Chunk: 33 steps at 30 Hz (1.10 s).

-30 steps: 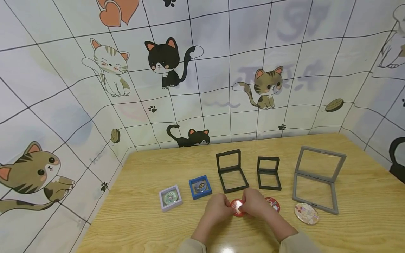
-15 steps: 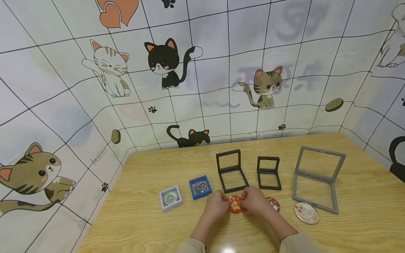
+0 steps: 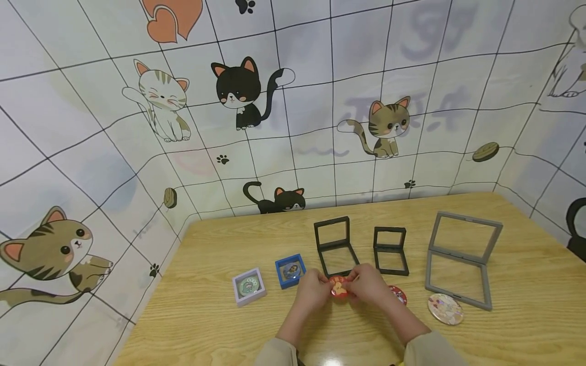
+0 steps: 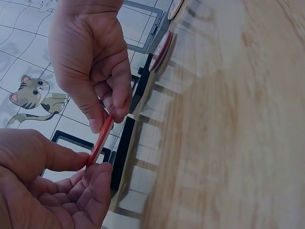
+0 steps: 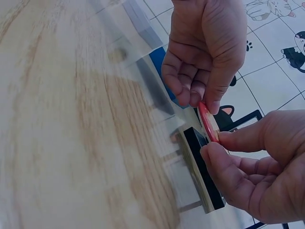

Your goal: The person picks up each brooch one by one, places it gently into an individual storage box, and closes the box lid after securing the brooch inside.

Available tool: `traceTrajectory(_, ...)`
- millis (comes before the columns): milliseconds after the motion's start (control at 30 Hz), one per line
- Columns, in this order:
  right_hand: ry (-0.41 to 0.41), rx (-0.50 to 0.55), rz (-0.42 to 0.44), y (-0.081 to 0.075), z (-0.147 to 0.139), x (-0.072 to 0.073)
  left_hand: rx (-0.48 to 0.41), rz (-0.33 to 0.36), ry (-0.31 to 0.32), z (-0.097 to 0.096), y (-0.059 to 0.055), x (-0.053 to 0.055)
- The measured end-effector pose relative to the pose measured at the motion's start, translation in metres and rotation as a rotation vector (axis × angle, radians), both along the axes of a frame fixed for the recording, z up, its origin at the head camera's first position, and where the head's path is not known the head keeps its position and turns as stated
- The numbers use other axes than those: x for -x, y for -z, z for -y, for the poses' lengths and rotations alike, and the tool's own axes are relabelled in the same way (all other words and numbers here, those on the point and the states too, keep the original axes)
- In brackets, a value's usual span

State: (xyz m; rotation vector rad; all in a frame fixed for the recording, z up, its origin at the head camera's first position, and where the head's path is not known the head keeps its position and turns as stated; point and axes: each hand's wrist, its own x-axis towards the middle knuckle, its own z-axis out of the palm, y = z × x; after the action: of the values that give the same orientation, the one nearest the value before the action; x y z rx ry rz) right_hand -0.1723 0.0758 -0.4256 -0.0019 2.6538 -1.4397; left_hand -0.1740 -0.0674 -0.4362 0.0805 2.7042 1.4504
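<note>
This looks like a small walled nook, though whether in a home, shop or studio cannot be told. White wall covering with black grid lines (image 3: 311, 46) and printed cartoon cats (image 3: 237, 84) rises behind the far edge of a yellowish wood-grain table (image 3: 201, 330), turning forward near its far left and far right corners.

No readable text: purple marks (image 3: 357, 108) on wall (image 3: 306, 46) blurred; marks on red badge (image 3: 339, 287) too small.
</note>
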Motion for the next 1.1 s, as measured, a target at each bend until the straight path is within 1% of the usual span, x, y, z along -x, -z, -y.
traceTrajectory(67, 0.004, 0.005, -0.001, -0.001, 0.0, 0.001, -0.01, -0.002, -0.004, -0.001, -0.001, 0.001)
traceTrajectory(167, 0.006, -0.008, -0.01, -0.002, -0.001, 0.003, -0.029, 0.015, -0.015, -0.002, -0.001, 0.003)
traceTrajectory(300, 0.005, 0.002, -0.013, -0.003, -0.002, 0.006, -0.039, 0.015, -0.032, -0.003, -0.002, 0.005)
traceTrajectory(500, 0.016, 0.016, -0.017, -0.003, -0.001, 0.009, -0.06, 0.014, -0.038, -0.004, -0.004, 0.008)
traceTrajectory(700, 0.033, 0.032, -0.015, -0.001, -0.001, 0.013, -0.048, 0.018, -0.057, -0.006, -0.007, 0.01)
traceTrajectory(1100, 0.046, 0.053, -0.003, -0.002, -0.001, 0.019, -0.074, 0.018, -0.06, -0.006, -0.012, 0.014)
